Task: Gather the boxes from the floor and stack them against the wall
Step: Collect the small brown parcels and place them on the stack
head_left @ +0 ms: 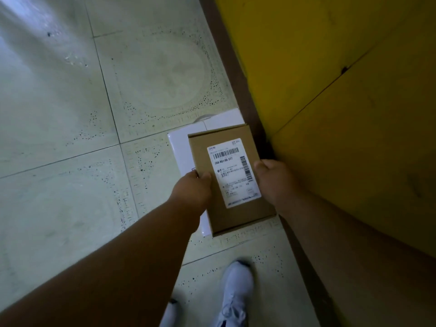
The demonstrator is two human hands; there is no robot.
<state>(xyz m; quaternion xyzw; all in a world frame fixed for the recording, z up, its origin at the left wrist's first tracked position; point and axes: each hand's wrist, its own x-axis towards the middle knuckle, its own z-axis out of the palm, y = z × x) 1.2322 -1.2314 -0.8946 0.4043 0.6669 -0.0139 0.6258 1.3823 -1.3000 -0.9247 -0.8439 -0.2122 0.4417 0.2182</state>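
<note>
I've got the brown cardboard box (232, 180) at centre frame, label (233, 172) facing up (barcodes and print visible). My left hand (192, 188) grasps its left edge, thumb on top; my right hand (274, 181) clasps the right edge. Beneath it lies a white box (182, 153) on the tiled floor (70, 114), beside the yellow wall (330, 79) at right. White shoes (237, 291) at the bottom.

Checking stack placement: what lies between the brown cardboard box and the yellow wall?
In the head view, only the dark brown baseboard strip lies between the cardboard box and the yellow wall; the right hand grips that side.
</note>
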